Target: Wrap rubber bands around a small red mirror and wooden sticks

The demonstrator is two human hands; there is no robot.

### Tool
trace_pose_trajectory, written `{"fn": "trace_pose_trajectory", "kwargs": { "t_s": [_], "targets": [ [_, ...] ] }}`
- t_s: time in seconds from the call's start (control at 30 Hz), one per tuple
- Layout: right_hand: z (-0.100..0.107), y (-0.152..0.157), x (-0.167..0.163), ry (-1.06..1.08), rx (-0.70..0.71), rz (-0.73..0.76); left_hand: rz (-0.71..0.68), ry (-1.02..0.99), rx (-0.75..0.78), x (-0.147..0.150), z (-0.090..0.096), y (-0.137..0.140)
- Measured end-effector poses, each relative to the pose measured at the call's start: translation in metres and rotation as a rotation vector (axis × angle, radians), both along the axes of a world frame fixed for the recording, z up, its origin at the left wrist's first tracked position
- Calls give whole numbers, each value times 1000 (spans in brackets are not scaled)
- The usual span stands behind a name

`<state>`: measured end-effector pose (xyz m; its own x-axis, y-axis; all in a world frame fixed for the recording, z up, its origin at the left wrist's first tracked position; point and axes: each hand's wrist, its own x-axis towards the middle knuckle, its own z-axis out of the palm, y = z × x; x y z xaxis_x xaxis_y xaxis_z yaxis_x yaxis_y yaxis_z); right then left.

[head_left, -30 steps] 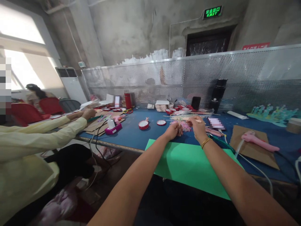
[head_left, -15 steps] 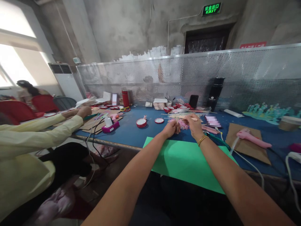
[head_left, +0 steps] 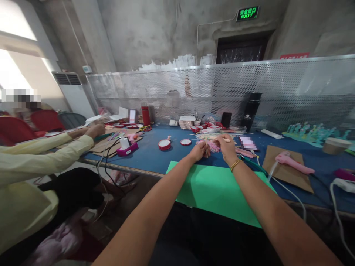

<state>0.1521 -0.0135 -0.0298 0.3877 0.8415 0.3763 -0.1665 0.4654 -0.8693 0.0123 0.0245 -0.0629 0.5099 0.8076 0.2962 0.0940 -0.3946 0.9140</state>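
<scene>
My left hand [head_left: 200, 152] is closed in a pinch at the near edge of a pile of pink, stringy material [head_left: 215, 146]. A small, thin piece seems to stick up between its fingertips, too small to name. My right hand [head_left: 226, 148], with a gold bracelet at the wrist, is closed around a pale, stick-like tool [head_left: 227, 140]. Only the tool's blunt end shows; the rest is hidden by the fingers. The two hands are close together but apart, just beyond a green sheet [head_left: 210, 188] on the table's near edge.
Red-rimmed tape rolls [head_left: 164, 144] lie on the blue table [head_left: 149, 155]. Thin sticks and a phone [head_left: 248, 143] are beyond my hands. A pink glue gun [head_left: 295, 163] rests on cardboard [head_left: 273, 157] at right, its cord trailing nearby. On the left, a co-worker in yellow sleeves [head_left: 69, 147] reaches over the table.
The view has shifted slightly. My left fingers have turned up a little, and a thin piece now shows at their tips. My right hand keeps its grip on the pale tool.
</scene>
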Motion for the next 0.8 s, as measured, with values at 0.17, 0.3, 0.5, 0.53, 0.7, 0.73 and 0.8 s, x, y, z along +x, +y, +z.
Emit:
{"fn": "trace_pose_trajectory", "kwargs": {
  "t_s": [0.17, 0.3, 0.5, 0.53, 0.7, 0.73, 0.8],
  "targets": [
    [-1, 2, 1, -11, 26, 40, -12, 4, 26, -1, 4, -5],
    [-3, 4, 1, -28, 22, 38, -5, -5, 14, 0, 4, -5],
    [-2, 3, 1, 10, 16, 11, -6, 0, 12, -1, 7, -7],
    [-2, 3, 1, -2, 12, 30, -4, -4, 10, -2, 8, -8],
    [-2, 5, 0, -1, 2, 34, -1, -6, -12, -3, 9, -8],
    [-2, 5, 1, 13, 2, 20, 2, -7, -17, -3, 9, -8],
    [-2, 6, 1, 35, 1, 10, 7, -10, -29, -3, 8, -6]
  ]
}}
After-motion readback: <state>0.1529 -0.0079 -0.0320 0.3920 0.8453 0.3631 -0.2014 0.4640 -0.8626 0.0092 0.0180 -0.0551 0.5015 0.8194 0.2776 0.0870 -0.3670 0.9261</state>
